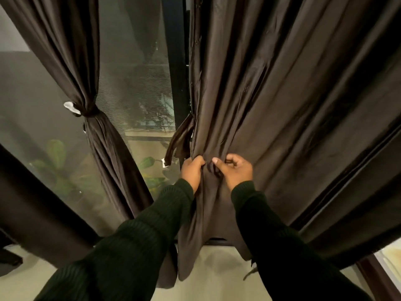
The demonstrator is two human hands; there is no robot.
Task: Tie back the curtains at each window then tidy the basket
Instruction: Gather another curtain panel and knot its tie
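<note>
A dark brown right curtain (pixel 282 94) hangs loose over the right window. My left hand (pixel 192 170) grips its left edge at waist height, and my right hand (pixel 235 170) pinches folds of the same cloth just beside it. A brown tie-back strap (pixel 179 140) with a white end dangles from the window frame just left of my left hand. The left curtain (pixel 71 61) is gathered and bound with a dark tie (pixel 91 112) next to a white hook (pixel 70 106).
A dark window frame post (pixel 176 61) stands between the two curtains. Mesh-screened glass (pixel 134 94) shows green plants outside. The pale floor (pixel 217 268) lies below, with a dark frame bar (pixel 43 213) slanting at the lower left. No basket is in view.
</note>
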